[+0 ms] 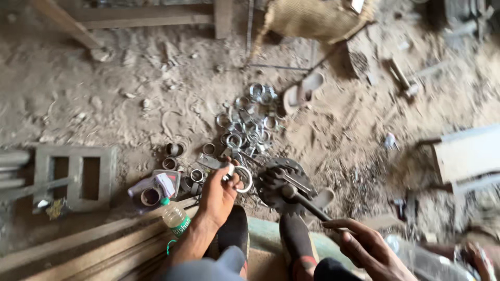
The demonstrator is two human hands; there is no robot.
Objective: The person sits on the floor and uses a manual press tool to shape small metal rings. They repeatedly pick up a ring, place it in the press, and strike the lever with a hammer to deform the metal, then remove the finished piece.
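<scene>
A metal ring [244, 178] is pinched in the fingers of the left hand [219, 195], held just beside a dark toothed wheel [281, 184] that stands on the dirt floor [78, 99], seemingly so the ring can be brought to it. The right hand [364, 244] is closed around a dark lever handle [312, 208] that runs up to the wheel, apparently to work or steady it. Just beyond, a heap of similar rings [250, 122] is kept within reach. A small plastic bottle [174, 216] lies near the left wrist, beside wooden planks [78, 244].
</scene>
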